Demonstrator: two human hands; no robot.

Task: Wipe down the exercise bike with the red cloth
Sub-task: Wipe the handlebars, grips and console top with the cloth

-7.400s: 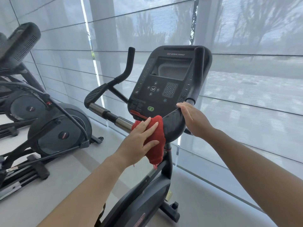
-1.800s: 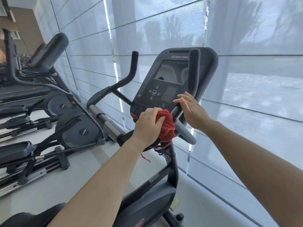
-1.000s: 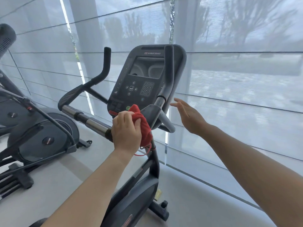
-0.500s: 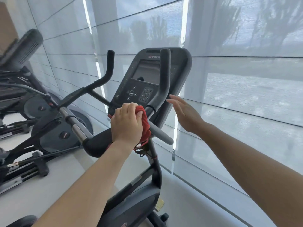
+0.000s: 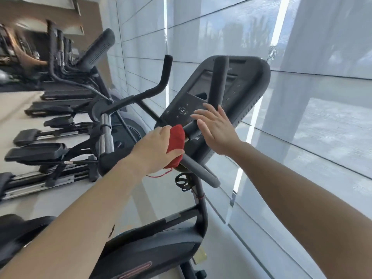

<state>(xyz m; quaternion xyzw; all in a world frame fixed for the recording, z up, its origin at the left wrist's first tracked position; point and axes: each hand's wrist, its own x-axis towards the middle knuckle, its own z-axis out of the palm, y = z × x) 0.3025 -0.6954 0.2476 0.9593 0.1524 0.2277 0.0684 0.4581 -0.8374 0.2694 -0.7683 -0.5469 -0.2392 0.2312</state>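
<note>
The black exercise bike [image 5: 247, 87] stands in front of me, its console tilted toward the windows. My left hand [image 5: 155, 147] holds the bunched red cloth [image 5: 177, 142] and presses it onto the handlebar just under the console. A loose red thread hangs below the cloth. My right hand [image 5: 216, 127] is spread flat with fingers apart in front of the console's lower right, next to the upright right grip [image 5: 220, 81]. Whether it touches the console is unclear. The grey right handle end [image 5: 201, 171] sticks out toward me below the cloth.
Elliptical machines [image 5: 60, 137] stand in a row to the left, with treadmills [image 5: 60, 93] further back. Shaded windows [image 5: 312, 127] run along the right, close behind the bike. The bike's dark shroud [image 5: 153, 252] sits low in front of me. Pale floor [image 5: 30, 202] lies between the machines.
The view has swung left and tilted, showing more of the gym. My left hand still presses the cloth under the console. My right hand has moved in toward the console.
</note>
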